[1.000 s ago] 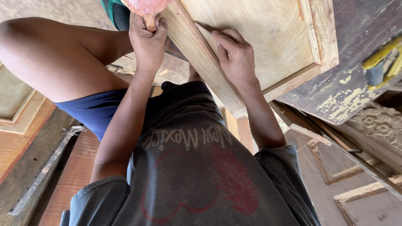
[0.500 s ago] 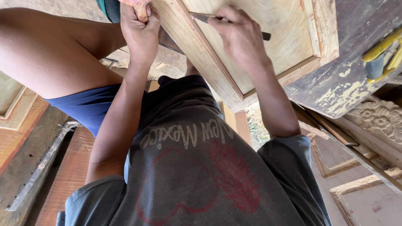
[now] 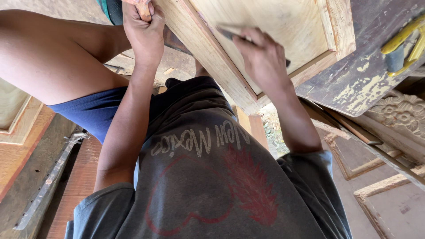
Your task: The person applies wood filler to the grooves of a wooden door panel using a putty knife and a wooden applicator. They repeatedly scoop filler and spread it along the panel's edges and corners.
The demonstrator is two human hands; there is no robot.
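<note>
The left hand (image 3: 142, 32) has its grip closed around a pale wooden handle (image 3: 142, 8) at the near edge of the light framed wooden door panel (image 3: 274, 26). The right hand (image 3: 262, 57) pinches a thin dark pencil-like tool (image 3: 230, 32) against the panel's recessed face, near its raised frame. A worn dark painted board (image 3: 354, 75) lies beside the panel's corner, carrying a yellow-handled tool (image 3: 400, 44).

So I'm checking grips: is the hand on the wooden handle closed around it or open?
Closed: the left hand is fisted, fingers wrapped around the wooden handle beside the panel frame.
</note>
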